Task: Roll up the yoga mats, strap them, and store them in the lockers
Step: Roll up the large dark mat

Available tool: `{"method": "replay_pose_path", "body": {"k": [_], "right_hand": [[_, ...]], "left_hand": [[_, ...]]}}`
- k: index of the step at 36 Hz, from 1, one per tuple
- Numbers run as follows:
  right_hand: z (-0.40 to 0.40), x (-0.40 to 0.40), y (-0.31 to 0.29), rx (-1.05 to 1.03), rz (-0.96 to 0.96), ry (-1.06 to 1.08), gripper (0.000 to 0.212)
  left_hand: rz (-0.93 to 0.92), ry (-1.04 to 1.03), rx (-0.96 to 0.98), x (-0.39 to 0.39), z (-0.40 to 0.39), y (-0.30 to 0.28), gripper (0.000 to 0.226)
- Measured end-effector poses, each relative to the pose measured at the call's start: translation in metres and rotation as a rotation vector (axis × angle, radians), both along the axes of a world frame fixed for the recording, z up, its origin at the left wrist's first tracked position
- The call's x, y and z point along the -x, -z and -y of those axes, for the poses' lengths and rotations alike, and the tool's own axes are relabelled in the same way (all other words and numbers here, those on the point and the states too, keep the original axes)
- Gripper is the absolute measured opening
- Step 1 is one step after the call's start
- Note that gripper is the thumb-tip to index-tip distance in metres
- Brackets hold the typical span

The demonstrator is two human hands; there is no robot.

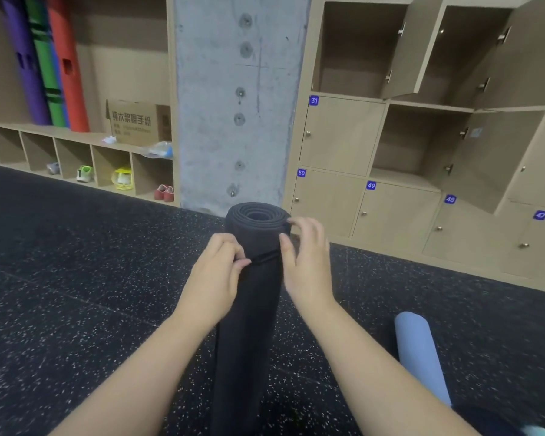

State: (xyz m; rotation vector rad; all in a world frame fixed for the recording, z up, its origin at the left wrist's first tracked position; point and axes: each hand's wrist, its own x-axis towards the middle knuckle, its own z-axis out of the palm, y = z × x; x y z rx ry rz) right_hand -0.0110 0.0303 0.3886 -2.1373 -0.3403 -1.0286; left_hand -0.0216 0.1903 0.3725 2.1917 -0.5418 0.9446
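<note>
A rolled black yoga mat (252, 309) stands upright on the speckled floor in front of me, its spiral top end facing the camera. A thin black strap (265, 257) runs round it near the top. My left hand (214, 275) pinches the strap at the mat's left side. My right hand (306, 259) curls round the right side of the roll, thumb on the front and fingertips at the top rim. A rolled light-blue mat (419, 350) lies on the floor at my lower right.
Wooden lockers fill the right wall; several stand open (419, 143), numbered ones (334, 136) are shut. A concrete pillar (236, 99) rises behind the mat. On the left, shelves hold purple, green and red rolled mats (48, 67), a cardboard box (136, 121) and shoes.
</note>
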Motion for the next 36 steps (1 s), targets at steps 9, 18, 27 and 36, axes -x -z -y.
{"method": "replay_pose_path", "body": {"k": [9, 18, 27, 36], "right_hand": [[-0.003, 0.026, 0.008, 0.376, 0.027, -0.067, 0.024], [-0.01, 0.034, -0.009, 0.676, -0.072, 0.023, 0.014], [0.012, 0.044, -0.011, 0.796, -0.266, 0.103, 0.034], [0.049, 0.032, -0.005, 0.719, -0.333, 0.135, 0.054]], "left_hand": [[-0.167, 0.034, -0.04, 0.01, -0.001, -0.009, 0.008], [-0.244, 0.089, -0.06, 0.005, -0.003, -0.012, 0.01], [-0.119, 0.039, -0.4, -0.002, -0.006, -0.01, 0.059], [-0.28, 0.098, -0.205, -0.01, -0.02, 0.008, 0.055]]}}
